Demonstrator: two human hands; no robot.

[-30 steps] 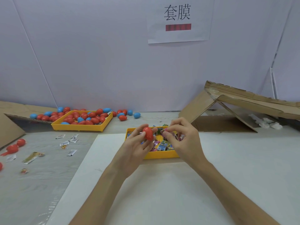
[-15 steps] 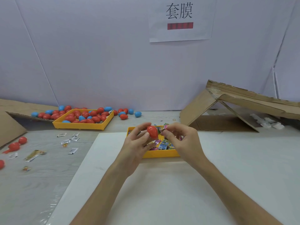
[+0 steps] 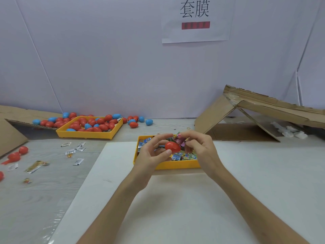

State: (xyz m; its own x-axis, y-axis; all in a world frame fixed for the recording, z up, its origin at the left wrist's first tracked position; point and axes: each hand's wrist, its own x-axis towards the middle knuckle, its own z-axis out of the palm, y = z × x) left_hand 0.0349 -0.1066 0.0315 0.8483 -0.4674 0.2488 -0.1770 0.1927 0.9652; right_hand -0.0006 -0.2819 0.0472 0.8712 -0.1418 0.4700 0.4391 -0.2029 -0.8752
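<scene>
Starting wide: grey bench [image 3: 44, 199] running wall to wall, with a white board [image 3: 175, 217] laid over its near right part, probably as a clean work surface. Toward the far right corner, a collapsed cardboard box [image 3: 246, 117], flaps sagging. Along the far left edge, a far yellow tray [image 3: 84, 135] heaped with red and blue eggs [image 3: 103, 127], more spilled round it; looks like stock parked within reach. Mid-bench, at the board's far edge, a near yellow tray [image 3: 175, 165] full of printed wrappers [image 3: 188, 156], set right under the hands, likely to make each pick short. Now the hands, raised just above that tray. Left hand [image 3: 151, 155]: thumb and fingers curled round a red egg [image 3: 172, 147], gripping from the left and below, right end left bare, likely to give the film a way on. Right hand [image 3: 202, 148]: fingertips pinching a pink wrapper [image 3: 179, 138], held just above and to the right of the egg, touching or nearly so; hard to call. Judging by that, sleeving about to begin, wrapper not yet on. Smallest last: loose packets [image 3: 77, 162] scattered toward the left edge.
</scene>
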